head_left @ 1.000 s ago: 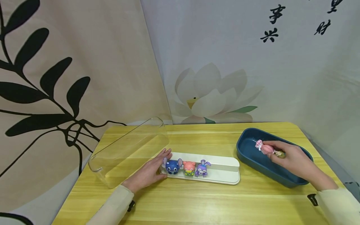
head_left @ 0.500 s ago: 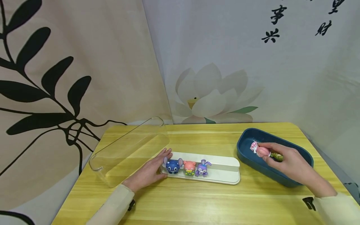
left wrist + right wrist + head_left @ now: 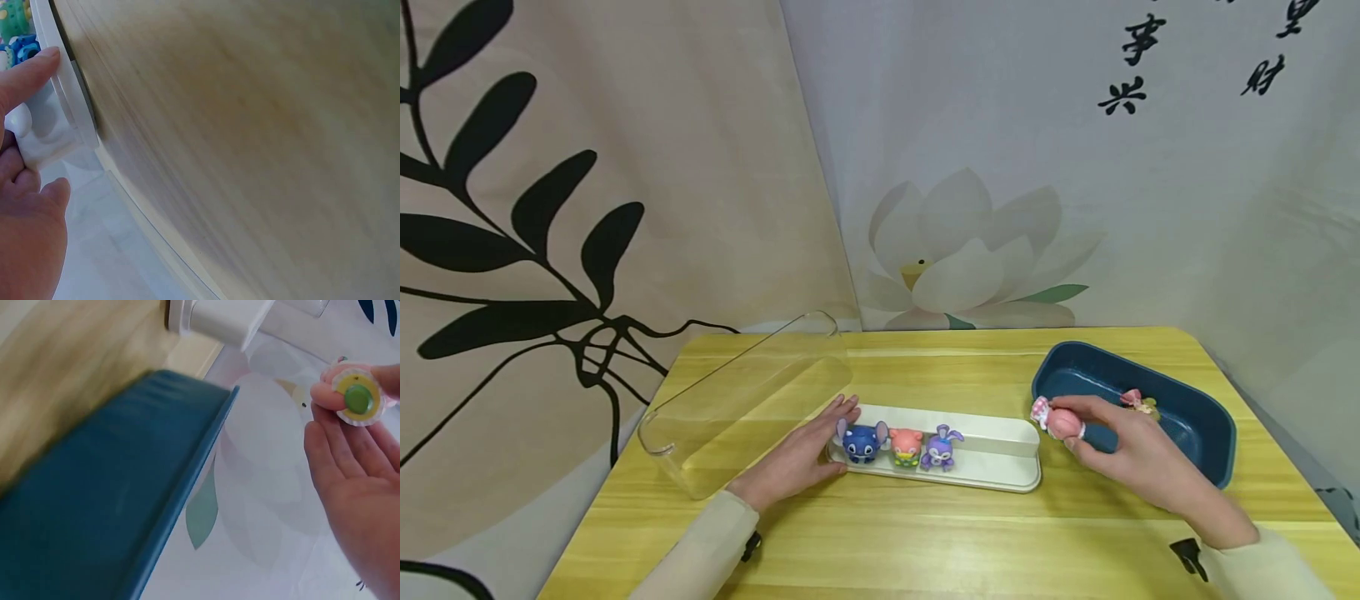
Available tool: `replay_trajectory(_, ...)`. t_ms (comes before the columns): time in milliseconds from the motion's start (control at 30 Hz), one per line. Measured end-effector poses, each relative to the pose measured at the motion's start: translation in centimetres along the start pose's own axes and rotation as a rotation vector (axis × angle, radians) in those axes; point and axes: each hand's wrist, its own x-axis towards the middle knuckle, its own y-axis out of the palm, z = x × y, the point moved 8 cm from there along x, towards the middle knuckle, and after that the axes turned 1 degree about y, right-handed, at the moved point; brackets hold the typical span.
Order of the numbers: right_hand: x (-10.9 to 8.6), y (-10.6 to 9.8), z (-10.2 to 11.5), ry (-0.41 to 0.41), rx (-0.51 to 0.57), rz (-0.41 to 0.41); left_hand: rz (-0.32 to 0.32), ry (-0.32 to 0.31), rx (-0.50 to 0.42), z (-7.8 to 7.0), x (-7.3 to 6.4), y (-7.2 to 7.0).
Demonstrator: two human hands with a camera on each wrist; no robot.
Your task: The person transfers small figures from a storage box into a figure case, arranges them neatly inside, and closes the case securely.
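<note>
My left hand (image 3: 801, 458) holds the left end of a long white stepped display base (image 3: 996, 467), with thumb and fingers on opposite edges. On the base, side by side, stand a blue big-eared figurine (image 3: 861, 443), a pink one (image 3: 906, 447) and a purple long-eared one (image 3: 940, 448). My right hand (image 3: 1138, 450) pinches a pink figurine (image 3: 1064, 423) with a pink-and-white top, lying sideways over the near left rim of a dark blue bin (image 3: 1217, 450). Its yellow-and-green round underside faces the right wrist view. Inside the bin lies another small figurine (image 3: 1141, 403), partly hidden by the hand.
A clear plastic cover (image 3: 752, 400) stands on the wooden table (image 3: 880, 542), left of and behind my left hand. Printed cloth (image 3: 970, 125) hangs behind the table. The bin's left end lies close to the base's right end.
My right hand has moved left and slightly nearer with the pink figurine, from over the bin's inside to its left rim. The figurine left in the bin shows more. My left hand stays put.
</note>
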Motion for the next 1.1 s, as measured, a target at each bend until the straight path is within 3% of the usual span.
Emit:
replay_trajectory(533,0.2,4.2,1.1,0.089,0.075,0.109,-0.002,0.005,0.001,0.0,0.0,-0.1)
replay_trajectory(900,1.0,5.7,3.4,-0.106,0.085,0.037,-0.002,0.002,0.006,-0.1,0.0,-0.1)
replay_trajectory(1100,1.3,6.6,3.5,-0.083,0.081,0.058,0.001,0.002,-0.002,-0.1,-0.1,-0.1)
